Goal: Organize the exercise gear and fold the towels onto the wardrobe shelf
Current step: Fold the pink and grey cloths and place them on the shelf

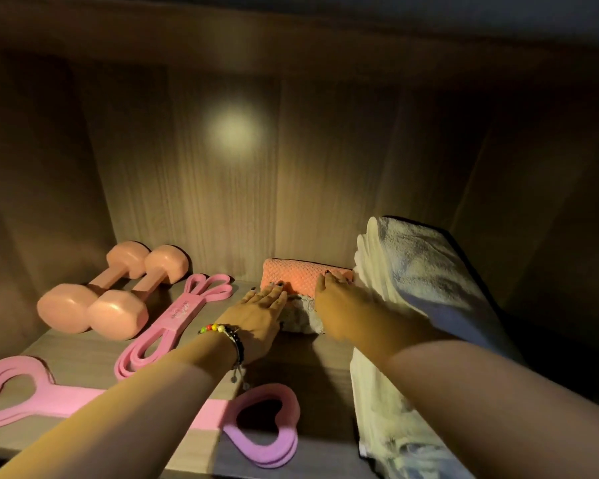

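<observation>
A folded orange towel [296, 276] lies at the back of the wardrobe shelf [312, 361], partly on a grey fluffy towel [303, 314]. My left hand [261, 312] lies flat with straight fingers on the orange towel's front edge. My right hand [339, 299] presses flat on its right part. A large white and grey towel [415, 271] lies to the right, under my right forearm. Two pink dumbbells [108, 292] rest side by side at the back left.
A pink resistance band [173, 323] lies beside the dumbbells. A second pink band with heart-shaped loops [263, 430] stretches along the shelf's front edge under my left forearm. The wardrobe's back wall [222, 188] stands close behind the towels, and side walls close in the shelf.
</observation>
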Tool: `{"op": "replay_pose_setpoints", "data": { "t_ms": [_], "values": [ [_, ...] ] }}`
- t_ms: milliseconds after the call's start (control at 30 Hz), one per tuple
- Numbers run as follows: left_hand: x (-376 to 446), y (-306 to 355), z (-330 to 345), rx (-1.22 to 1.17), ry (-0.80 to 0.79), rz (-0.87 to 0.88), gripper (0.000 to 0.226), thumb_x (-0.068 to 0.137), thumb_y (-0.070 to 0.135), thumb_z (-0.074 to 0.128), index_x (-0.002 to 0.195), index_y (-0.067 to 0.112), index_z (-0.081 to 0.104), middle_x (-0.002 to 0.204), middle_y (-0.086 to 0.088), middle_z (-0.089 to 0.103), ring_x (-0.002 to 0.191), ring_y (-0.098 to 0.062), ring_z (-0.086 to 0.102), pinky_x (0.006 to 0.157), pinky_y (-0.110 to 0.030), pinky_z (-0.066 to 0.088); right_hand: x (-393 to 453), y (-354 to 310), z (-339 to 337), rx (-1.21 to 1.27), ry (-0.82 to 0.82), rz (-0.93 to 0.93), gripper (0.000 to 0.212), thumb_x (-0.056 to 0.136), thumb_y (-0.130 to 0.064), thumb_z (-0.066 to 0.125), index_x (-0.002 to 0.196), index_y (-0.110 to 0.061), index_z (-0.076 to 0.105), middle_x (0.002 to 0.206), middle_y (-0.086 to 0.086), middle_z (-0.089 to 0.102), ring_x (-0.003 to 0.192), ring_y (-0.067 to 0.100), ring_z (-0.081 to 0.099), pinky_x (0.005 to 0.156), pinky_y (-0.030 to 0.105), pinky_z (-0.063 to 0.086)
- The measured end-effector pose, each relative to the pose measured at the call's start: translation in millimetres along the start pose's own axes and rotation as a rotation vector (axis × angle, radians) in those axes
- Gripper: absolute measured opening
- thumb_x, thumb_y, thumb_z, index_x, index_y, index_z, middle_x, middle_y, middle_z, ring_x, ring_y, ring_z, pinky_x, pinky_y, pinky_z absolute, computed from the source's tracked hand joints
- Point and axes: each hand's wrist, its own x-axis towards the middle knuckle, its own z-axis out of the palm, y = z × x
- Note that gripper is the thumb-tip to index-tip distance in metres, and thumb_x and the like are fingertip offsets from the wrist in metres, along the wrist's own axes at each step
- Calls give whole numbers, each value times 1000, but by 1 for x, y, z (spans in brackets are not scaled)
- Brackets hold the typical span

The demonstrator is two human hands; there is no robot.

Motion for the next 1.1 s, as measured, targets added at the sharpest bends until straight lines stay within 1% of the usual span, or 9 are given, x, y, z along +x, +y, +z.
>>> {"op": "replay_pose_setpoints", "data": {
  "t_ms": [100,200,367,433,500,567,700,933,1100],
  "values": [
    [-20,0,-27,-43,41,-40,62,101,28,30,154,16,1,162,-1,-3,149,-15,-1,116,-27,-3,-27,2,-23,37,67,-108,49,93,-21,50,137,-1,42,141,16,43,131,31,38,111,43,31],
    [-42,7,-56,-53,84,-66,61,102,33,32,155,18,6,162,1,0,149,-13,2,117,-27,2,-58,8,-47,100,142,-106,46,92,-15,50,136,-4,42,145,10,38,135,28,34,111,39,33],
    [-89,33,-96,-74,104,-114,62,101,41,33,154,20,8,162,1,3,149,-16,7,118,-30,9,-130,12,-90,243,117,92,47,97,-19,40,143,-16,34,152,2,32,141,19,28,110,36,31],
    [-107,41,-110,-88,124,-102,61,100,43,35,153,20,14,162,-1,11,147,-19,17,119,-33,17,-158,14,-100,237,141,114,29,97,-22,40,123,-14,53,135,11,51,122,24,50,92,35,45],
    [-133,53,-127,-83,145,-80,58,100,41,36,150,15,22,157,-6,25,142,-22,29,115,-34,25,-195,13,-105,245,191,97,21,98,-26,41,105,-13,56,116,11,59,99,24,57,78,36,49],
    [-160,67,-141,-89,158,-75,57,101,40,37,149,13,26,154,-7,32,140,-22,32,112,-33,27,-227,10,-105,275,231,58,28,97,-26,43,119,-13,52,121,8,55,104,24,53,88,40,48],
    [-214,92,-150,-195,178,-62,55,101,37,40,148,13,28,153,-7,36,137,-21,38,110,-34,31,-281,-5,-97,277,251,12,53,97,-29,47,147,-14,32,150,9,36,139,25,31,112,41,31],
    [-290,150,-118,-280,136,28,61,100,40,40,152,17,18,160,-2,19,146,-16,19,115,-28,18,-347,-39,-69,269,232,-54,67,97,-38,48,153,-18,16,161,3,10,148,21,6,119,42,19],
    [-304,182,-108,-302,157,125,59,101,36,40,152,18,16,161,-2,15,148,-12,9,115,-30,21,-389,-17,-51,250,243,-22,65,97,-39,46,152,-23,15,161,-3,5,148,16,-1,115,43,26]
  ]
}}
